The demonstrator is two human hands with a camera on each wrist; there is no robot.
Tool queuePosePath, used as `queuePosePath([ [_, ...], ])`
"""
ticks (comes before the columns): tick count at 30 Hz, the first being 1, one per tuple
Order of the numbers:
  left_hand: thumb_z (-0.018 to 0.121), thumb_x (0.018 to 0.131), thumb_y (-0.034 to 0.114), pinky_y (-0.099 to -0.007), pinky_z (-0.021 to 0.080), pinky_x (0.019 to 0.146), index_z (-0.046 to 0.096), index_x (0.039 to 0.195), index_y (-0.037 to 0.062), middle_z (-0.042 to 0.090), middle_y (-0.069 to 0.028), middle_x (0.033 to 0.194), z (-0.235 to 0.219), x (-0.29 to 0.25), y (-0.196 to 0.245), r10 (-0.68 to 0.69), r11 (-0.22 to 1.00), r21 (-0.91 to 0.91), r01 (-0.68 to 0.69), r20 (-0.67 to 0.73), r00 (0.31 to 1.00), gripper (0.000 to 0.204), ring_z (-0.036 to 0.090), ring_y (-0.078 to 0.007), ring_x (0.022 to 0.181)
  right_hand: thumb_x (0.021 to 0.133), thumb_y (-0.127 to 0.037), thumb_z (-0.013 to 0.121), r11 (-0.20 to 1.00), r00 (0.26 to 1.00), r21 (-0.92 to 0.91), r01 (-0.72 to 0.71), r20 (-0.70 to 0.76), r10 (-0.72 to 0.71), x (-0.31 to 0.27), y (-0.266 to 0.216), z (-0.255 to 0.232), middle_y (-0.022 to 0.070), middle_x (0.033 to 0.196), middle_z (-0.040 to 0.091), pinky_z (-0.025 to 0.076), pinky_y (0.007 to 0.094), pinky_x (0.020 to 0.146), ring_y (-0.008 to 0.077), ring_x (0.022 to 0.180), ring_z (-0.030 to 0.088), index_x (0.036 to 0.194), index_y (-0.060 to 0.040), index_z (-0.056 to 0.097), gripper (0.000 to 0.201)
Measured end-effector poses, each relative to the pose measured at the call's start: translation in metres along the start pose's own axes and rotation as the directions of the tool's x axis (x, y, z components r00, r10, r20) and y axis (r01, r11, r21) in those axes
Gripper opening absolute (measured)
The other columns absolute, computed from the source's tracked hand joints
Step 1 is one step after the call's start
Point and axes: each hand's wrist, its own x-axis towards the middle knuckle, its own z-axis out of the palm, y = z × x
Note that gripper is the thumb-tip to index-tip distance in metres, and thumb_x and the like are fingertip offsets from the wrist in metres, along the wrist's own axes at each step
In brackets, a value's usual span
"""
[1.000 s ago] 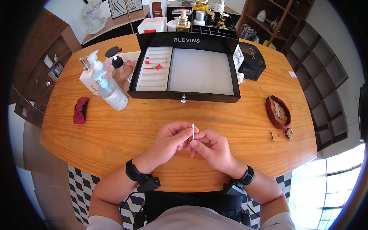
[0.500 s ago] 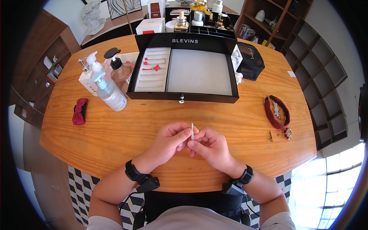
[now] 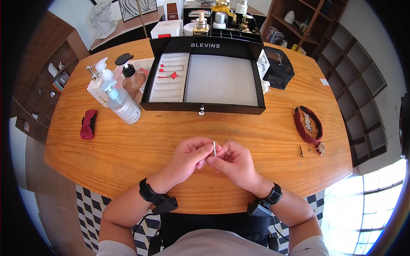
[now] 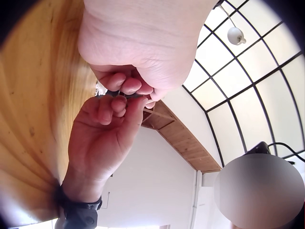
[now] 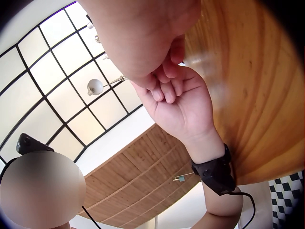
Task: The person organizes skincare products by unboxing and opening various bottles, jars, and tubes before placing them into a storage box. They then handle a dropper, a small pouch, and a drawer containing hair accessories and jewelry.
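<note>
In the head view both hands meet over the near part of the table. A slim, short silvery-white piece (image 3: 214, 148) stands nearly upright between them; its exact kind I cannot tell. My left hand (image 3: 190, 157) pinches it between thumb and fingers from the left. From the right, my right hand (image 3: 236, 161) pinches its lower end, thumb on the near side. In both wrist views the curled fingers of the left hand (image 5: 183, 102) and right hand (image 4: 102, 138) come together and hide most of the piece.
Beyond the hands is a black organizer with an open drawer (image 3: 203, 108), red jewellery in its ring rolls. Pump bottles (image 3: 124, 106) and a dark red bow (image 3: 88, 124) lie left. A dark red headband (image 3: 302, 128), a jewelled piece (image 3: 320, 148) and a small hairpin (image 3: 301, 151) lie right.
The slim piece has turned a little between the fingers, from plain white to a silvery face, and its top sits slightly lower. The right thumb has shifted slightly left. Both arms stay in place.
</note>
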Motion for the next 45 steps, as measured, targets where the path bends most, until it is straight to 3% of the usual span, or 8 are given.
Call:
queuePosePath([
  [8,0.055,0.106,0.026,-0.0186,0.033,0.055,0.066,0.104,0.0072,0.053,0.007,0.074,0.001,0.001,-0.001,0.021,0.997,0.069,-0.022,0.024,0.999,0.022,0.042,-0.0008,0.06,0.09,-0.009,0.077,0.989,0.997,-0.14,0.053,-0.049,-0.061,0.0,-0.001,0.001,-0.0022,0.075,0.064,0.045,0.0198,0.057,0.0017,0.067,0.056,0.091,-0.0031,0.062,0.016],
  [11,0.057,0.105,0.025,-0.0198,0.032,0.055,0.062,0.103,0.0062,0.053,0.0052,0.072,0.003,0.002,0.0,0.01,1.0,-0.008,-0.01,0.024,1.0,0.02,0.041,-0.0027,0.058,0.09,-0.009,0.077,0.982,0.996,-0.174,0.072,-0.032,-0.079,-0.001,-0.004,-0.001,-0.0011,0.077,0.065,0.046,0.0204,0.059,0.0028,0.068,0.057,0.094,-0.0027,0.064,0.015],
  [14,0.053,0.106,0.025,-0.0217,0.031,0.055,0.059,0.101,0.0067,0.048,0.005,0.065,0.002,0.002,0.0,-0.017,0.997,-0.079,0.022,0.067,0.998,0.02,0.04,-0.0048,0.057,0.092,-0.008,0.075,0.993,0.991,-0.11,0.039,-0.122,-0.052,0.0,-0.008,-0.002,0.0001,0.08,0.066,0.048,0.0209,0.062,0.0041,0.071,0.059,0.098,-0.0024,0.065,0.013],
  [17,0.051,0.107,0.026,-0.0235,0.029,0.054,0.058,0.099,0.0074,0.044,0.0047,0.06,0.002,0.003,0.0,-0.049,0.992,-0.109,0.057,0.074,0.996,0.021,0.038,-0.0064,0.054,0.094,-0.006,0.072,0.955,0.967,-0.232,0.187,-0.13,-0.221,0.002,-0.006,-0.007,0.0006,0.082,0.066,0.05,0.0217,0.063,0.0054,0.076,0.061,0.101,-0.0016,0.065,0.011],
  [23,0.049,0.108,0.026,-0.0222,0.028,0.051,0.058,0.098,0.0065,0.041,0.0058,0.057,0.003,0.0,0.005,-0.17,0.979,-0.074,0.192,0.238,0.956,0.024,0.033,-0.0051,0.049,0.097,-0.004,0.067,0.984,0.978,-0.136,0.115,-0.156,-0.136,0.004,-0.02,-0.01,0.0027,0.093,0.067,0.053,0.0229,0.069,0.0077,0.085,0.064,0.106,-0.0008,0.064,0.01],
  [26,0.05,0.108,0.027,-0.0229,0.027,0.05,0.058,0.098,0.0056,0.04,0.0058,0.056,0.002,0.0,0.002,-0.184,0.962,-0.139,0.237,0.313,0.932,0.025,0.032,-0.0055,0.048,0.099,-0.004,0.064,0.998,0.999,0.056,0.016,-0.031,-0.015,0.006,-0.023,-0.016,0.004,0.099,0.067,0.054,0.0238,0.074,0.0091,0.088,0.065,0.108,-0.0013,0.063,0.009],
  [29,0.05,0.108,0.026,-0.0235,0.026,0.05,0.058,0.097,0.0054,0.039,0.0058,0.055,0.0,0.0,0.003,-0.192,0.953,-0.151,0.262,0.369,0.909,0.025,0.031,-0.0057,0.047,0.101,-0.005,0.061,0.985,0.987,0.17,0.028,0.15,-0.054,0.01,-0.023,-0.022,0.0041,0.098,0.068,0.053,0.0248,0.076,0.0098,0.09,0.065,0.109,-0.0019,0.063,0.009],
  [45,0.051,0.107,0.025,-0.0239,0.027,0.049,0.059,0.097,0.0051,0.039,0.0058,0.055,0.001,-0.002,0.004,-0.213,0.947,-0.141,0.287,0.39,0.896,0.024,0.032,-0.0063,0.047,0.099,-0.003,0.063,0.929,0.95,0.348,-0.121,0.311,0.007,0.011,-0.021,-0.027,0.0032,0.097,0.064,0.051,0.0278,0.081,0.0131,0.091,0.065,0.106,-0.0049,0.062,0.007],
])
